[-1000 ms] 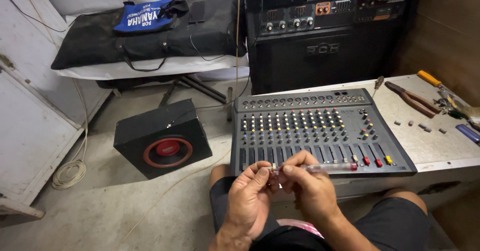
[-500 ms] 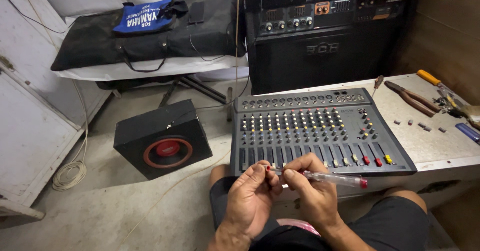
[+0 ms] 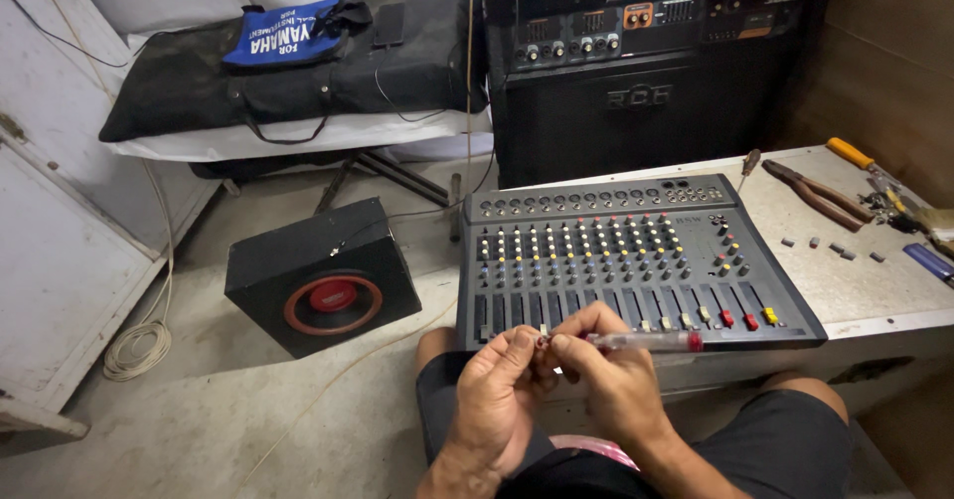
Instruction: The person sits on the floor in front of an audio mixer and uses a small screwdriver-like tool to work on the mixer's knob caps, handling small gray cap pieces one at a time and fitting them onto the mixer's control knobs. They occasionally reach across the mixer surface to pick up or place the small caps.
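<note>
Concrete flooring and pale walls are being shown from above in a cluttered audio repair space. An audio mixer [image 3: 636, 260] is lying on a low desk [image 3: 874, 290], tilted slightly, with rows of knobs and coloured faders facing up. Both hands are being held together just in front of the mixer's near edge, above the seated person's lap. The left hand [image 3: 502, 400] is being pinched around a very small part [image 3: 543, 341] at its fingertips; what the part is cannot be told. The right hand [image 3: 611, 375] is being closed around a thin clear-handled screwdriver [image 3: 641, 341] with a red end, its tip being pointed at that small part.

Several small grey caps [image 3: 830, 249] are lying loose on the desk to the right of the mixer, near pliers [image 3: 815, 196] and an orange-handled tool [image 3: 851, 153]. This is being read as work partly done: some pieces appear to be already off, while the mixer's casing is seen closed and most knobs are in place.

On the floor to the left, a black speaker box [image 3: 320, 275] with a red cone is standing. Behind it, a black padded bag [image 3: 298, 72] is resting on a stand, and a large black amplifier [image 3: 636, 82] is standing beyond the mixer.
</note>
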`<control>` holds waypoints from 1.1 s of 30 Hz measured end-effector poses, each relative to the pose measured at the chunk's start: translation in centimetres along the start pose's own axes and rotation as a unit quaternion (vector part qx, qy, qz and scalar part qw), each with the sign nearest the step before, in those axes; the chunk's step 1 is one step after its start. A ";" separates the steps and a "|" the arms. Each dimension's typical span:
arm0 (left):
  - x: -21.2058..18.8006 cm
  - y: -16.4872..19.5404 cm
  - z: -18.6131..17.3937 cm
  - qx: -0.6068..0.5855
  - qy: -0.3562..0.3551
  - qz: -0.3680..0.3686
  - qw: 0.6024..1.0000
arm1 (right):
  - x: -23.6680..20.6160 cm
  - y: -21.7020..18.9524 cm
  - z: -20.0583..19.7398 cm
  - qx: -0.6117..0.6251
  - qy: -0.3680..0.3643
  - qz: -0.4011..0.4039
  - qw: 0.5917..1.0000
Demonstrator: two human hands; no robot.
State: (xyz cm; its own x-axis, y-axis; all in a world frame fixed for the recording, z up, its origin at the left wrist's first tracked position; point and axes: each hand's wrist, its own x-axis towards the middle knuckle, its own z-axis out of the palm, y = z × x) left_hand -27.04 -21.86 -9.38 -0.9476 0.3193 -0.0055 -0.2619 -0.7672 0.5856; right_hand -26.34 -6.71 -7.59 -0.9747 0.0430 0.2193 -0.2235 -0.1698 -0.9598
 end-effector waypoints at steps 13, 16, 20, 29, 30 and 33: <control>0.0 0.7 0.6 -0.107 -0.015 -0.073 0.991 | 1.3 0.7 -1.9 0.356 -0.012 0.085 0.931; -0.2 0.8 0.9 -0.143 -0.045 -0.100 0.984 | 1.1 0.6 -1.9 0.353 -0.003 0.066 0.933; -0.4 1.0 1.2 -0.150 -0.063 -0.105 0.981 | 1.0 0.7 -1.8 0.351 -0.004 0.053 0.935; -0.8 0.8 1.6 -0.121 -0.063 -0.077 0.988 | 0.2 0.3 -1.3 0.254 0.039 0.015 0.966; -0.8 0.8 1.7 -0.119 -0.065 -0.074 0.988 | 0.1 0.3 -1.2 0.240 0.037 0.002 0.970; -1.0 0.8 1.7 -0.116 -0.067 -0.062 0.989 | -0.2 0.1 -0.9 0.194 0.033 -0.016 0.980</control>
State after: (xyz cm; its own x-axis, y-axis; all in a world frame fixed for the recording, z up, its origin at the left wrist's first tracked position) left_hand -25.99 -21.91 -7.54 -0.8767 0.4783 0.0509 -0.4247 -0.8195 0.3848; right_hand -26.18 -5.84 -7.89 -0.9676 0.1167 0.2241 -0.2515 -0.5286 -0.8108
